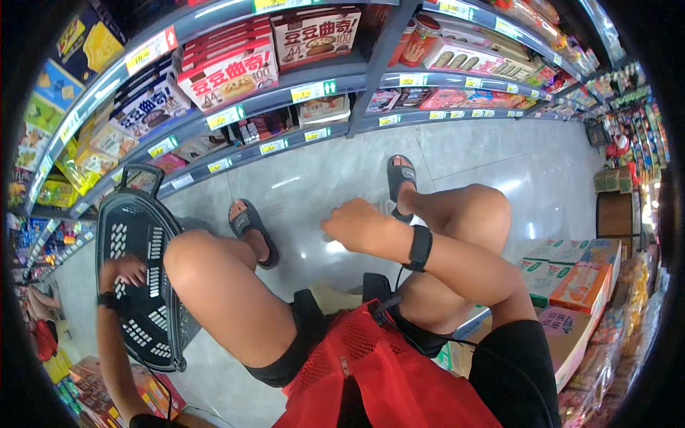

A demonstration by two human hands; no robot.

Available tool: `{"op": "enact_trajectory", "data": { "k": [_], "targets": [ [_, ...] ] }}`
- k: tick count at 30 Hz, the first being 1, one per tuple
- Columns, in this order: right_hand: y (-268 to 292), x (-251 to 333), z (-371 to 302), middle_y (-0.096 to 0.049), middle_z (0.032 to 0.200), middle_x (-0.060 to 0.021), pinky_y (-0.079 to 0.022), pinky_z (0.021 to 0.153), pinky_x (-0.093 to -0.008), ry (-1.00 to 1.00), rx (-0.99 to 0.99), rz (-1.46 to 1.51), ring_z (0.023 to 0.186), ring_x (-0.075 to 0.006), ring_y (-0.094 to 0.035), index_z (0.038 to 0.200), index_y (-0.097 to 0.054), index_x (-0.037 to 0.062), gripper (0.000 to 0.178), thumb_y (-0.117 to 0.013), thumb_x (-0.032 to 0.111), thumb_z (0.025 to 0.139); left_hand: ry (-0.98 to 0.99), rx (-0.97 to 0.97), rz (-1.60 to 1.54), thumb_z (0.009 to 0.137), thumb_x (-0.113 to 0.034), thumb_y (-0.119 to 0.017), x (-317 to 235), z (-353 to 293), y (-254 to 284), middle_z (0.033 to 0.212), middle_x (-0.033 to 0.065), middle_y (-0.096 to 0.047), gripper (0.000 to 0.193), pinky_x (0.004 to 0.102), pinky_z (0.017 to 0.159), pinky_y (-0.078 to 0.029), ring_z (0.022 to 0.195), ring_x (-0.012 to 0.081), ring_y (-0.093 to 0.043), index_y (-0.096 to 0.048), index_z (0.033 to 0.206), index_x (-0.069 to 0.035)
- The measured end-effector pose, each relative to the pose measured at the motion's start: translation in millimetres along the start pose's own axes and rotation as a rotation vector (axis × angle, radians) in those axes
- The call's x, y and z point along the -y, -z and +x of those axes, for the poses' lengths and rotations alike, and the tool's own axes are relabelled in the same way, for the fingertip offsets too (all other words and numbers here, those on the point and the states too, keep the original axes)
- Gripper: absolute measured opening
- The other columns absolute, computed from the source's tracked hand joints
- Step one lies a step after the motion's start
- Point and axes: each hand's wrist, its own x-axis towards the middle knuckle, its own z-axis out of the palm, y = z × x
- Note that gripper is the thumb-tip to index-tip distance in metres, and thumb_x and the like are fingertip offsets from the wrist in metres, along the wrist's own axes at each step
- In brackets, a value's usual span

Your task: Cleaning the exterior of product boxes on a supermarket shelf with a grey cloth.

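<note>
My left hand (128, 272) is over the inside of a black plastic shopping basket (176, 335), its fingers apart and holding nothing. I cannot tell whether it touches the basket. The basket has rows of slots in it, and its handle (158, 182) stands at the far end, by the shelves. My right hand (362, 225) hangs over the floor between my knees, curled into a loose fist with its back up. Nothing sticks out of it, though the palm is hidden. A black strap is around each wrist.
Shelves ahead hold red biscuit boxes (232, 75), white biscuit boxes (317, 36), dark blue boxes (153, 103) and jars (422, 39). Stacked cartons (564, 274) stand close by my right elbow. Red and yellow packages (93, 385) lie at the lower left. My knees flank the grey tiled floor (317, 171).
</note>
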Motion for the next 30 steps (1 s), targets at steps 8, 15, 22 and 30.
{"op": "enact_trajectory", "data": {
  "k": [8, 15, 22, 30],
  "targets": [
    [19, 3, -11, -0.074, 0.086, -0.0151, -0.057, 0.067, -0.0406, -0.063, -0.049, 0.029, 0.081, -0.0295, -0.073, 0.081, -0.075, 0.0061, 0.012, -0.066, 0.013, 0.077, -0.237, -0.051, 0.145, 0.092, -0.023, -0.052, -170, 72, 24, 0.099, 0.0141, -0.073, 0.029, 0.0363, 0.065, -0.058, 0.086, 0.0221, -0.072, -0.067, 0.1, 0.0],
    [-1, -28, -4, -0.073, 0.085, -0.0086, -0.052, 0.064, -0.0376, -0.188, -0.15, -0.15, 0.081, -0.0261, -0.071, 0.076, -0.073, 0.01, 0.008, -0.067, 0.014, 0.076, -0.514, -0.019, 0.115, 0.093, -0.025, -0.052, -326, 130, -16, 0.101, 0.0137, -0.072, 0.03, 0.036, 0.066, -0.058, 0.087, 0.022, -0.072, -0.065, 0.103, 0.0],
    [18, -23, 3, -0.073, 0.083, -0.0091, -0.055, 0.063, -0.037, -0.174, 0.06, -0.058, 0.081, -0.0269, -0.072, 0.081, -0.073, 0.0084, 0.014, -0.076, 0.009, 0.067, -0.583, -0.058, -0.007, 0.094, -0.026, -0.052, -334, 129, -25, 0.103, 0.0134, -0.071, 0.031, 0.0356, 0.068, -0.057, 0.088, 0.0219, -0.071, -0.064, 0.107, -0.001],
    [0, -28, 1, -0.074, 0.084, -0.0062, -0.055, 0.063, -0.0361, -0.267, -0.023, -0.051, 0.081, -0.025, -0.072, 0.081, -0.073, 0.0097, 0.016, -0.078, 0.011, 0.066, -0.654, -0.18, -0.112, 0.094, -0.028, -0.053, -339, 91, 9, 0.106, 0.0129, -0.07, 0.033, 0.0352, 0.069, -0.056, 0.089, 0.0218, -0.07, -0.062, 0.111, -0.001]
  ]
}}
